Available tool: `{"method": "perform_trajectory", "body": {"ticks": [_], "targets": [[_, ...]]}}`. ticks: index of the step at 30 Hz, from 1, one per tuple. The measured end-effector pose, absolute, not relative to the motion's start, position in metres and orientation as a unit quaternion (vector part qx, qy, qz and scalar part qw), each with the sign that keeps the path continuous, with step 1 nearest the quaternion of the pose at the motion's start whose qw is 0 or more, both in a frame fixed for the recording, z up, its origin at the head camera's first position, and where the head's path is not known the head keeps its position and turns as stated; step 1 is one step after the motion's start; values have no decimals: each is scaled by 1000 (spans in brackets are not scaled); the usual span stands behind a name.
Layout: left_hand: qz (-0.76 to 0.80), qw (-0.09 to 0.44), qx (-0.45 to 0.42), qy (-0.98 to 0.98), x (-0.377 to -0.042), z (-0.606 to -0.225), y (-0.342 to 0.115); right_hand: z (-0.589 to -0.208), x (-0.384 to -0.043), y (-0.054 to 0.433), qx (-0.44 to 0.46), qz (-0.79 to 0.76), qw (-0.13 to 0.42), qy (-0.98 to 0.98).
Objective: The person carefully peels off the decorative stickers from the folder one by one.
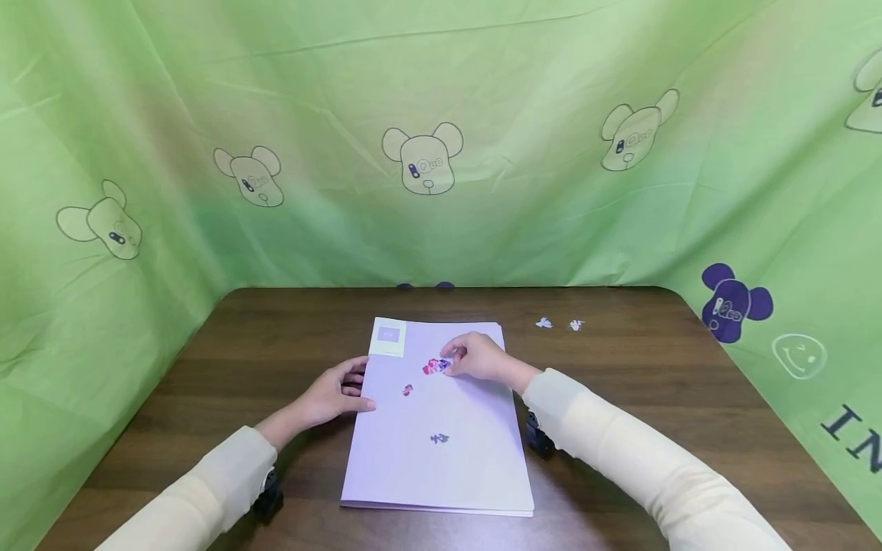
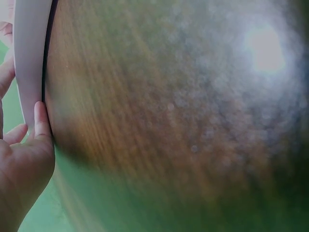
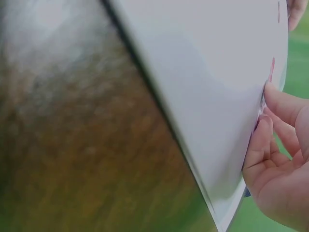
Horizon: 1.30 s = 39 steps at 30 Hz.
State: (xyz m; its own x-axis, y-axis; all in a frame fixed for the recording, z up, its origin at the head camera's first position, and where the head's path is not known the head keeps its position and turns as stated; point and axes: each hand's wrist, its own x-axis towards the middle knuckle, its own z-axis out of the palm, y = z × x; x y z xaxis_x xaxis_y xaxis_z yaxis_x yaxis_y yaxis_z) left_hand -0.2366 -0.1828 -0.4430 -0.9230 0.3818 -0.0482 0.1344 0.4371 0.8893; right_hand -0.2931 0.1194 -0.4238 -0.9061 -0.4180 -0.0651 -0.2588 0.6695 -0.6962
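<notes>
A white board (image 1: 413, 467) lies on the table. My left hand (image 1: 329, 394) rests against its left edge, thumb on top and fingers along the side; the left wrist view shows fingertips (image 2: 40, 112) on that edge. My right hand (image 1: 478, 356) is over the board's upper half, thumb and fingers pinching a small purple puzzle piece (image 1: 446, 366), mostly hidden by the fingertips. It sits right against a pink-and-white cluster of pieces (image 1: 432, 366). A loose red-pink piece (image 1: 407, 390) lies lower left of the cluster, and a dark grey-purple piece (image 1: 439, 438) farther down.
A pale card (image 1: 388, 337) with a small purple picture lies at the board's upper left corner. Beyond the board on the right, two small pale pieces, one whitish-blue (image 1: 543, 323) and one mottled (image 1: 576, 325), lie on the brown wooden table (image 1: 620, 398). Green cloth (image 1: 331, 237) surrounds the table.
</notes>
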Motion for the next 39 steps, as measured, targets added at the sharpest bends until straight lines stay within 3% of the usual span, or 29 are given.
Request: {"method": "perform_trajectory", "body": {"ticks": [39], "targets": [[514, 120, 166, 833, -238, -443, -183, -431, -285, 115, -211, -344, 45, 914]]}}
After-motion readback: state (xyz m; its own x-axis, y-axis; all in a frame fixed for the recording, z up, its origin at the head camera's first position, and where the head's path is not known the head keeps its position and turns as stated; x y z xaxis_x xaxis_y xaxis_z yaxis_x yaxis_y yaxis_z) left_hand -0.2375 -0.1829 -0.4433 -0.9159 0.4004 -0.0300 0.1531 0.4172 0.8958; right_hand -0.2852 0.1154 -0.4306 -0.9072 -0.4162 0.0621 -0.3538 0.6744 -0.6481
